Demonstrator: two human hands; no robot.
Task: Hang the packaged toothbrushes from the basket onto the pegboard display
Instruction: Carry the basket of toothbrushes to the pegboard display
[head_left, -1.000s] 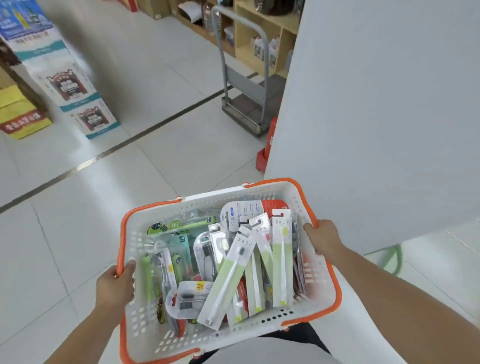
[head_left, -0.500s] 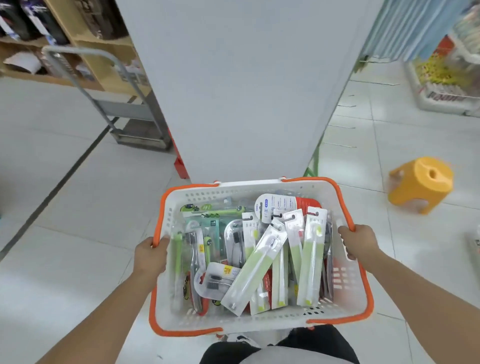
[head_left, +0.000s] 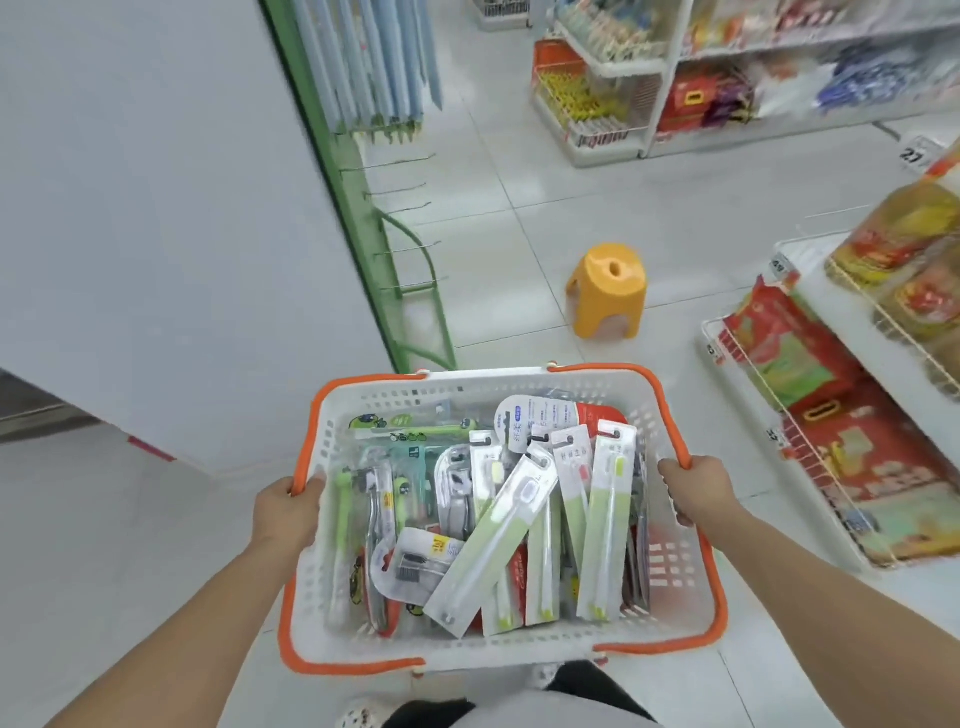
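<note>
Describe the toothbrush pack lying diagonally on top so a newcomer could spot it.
Find the white basket with orange rim. At its centre, over the upright packs, lies a long white-and-pale-green toothbrush pack. Only it slants, hang-hole up right.

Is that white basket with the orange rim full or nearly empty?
Fairly full: the basket holds many overlapping packaged toothbrushes covering most of its floor.

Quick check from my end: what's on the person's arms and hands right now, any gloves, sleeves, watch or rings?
Nothing that shows. The left hand and right hand are bare, no gloves, and no ring is visible on the parts in view. Both forearms are uncovered up to the frame edge, with no sleeve, watch or wristband in sight. Finer marks cannot be made out through the blur.
</note>
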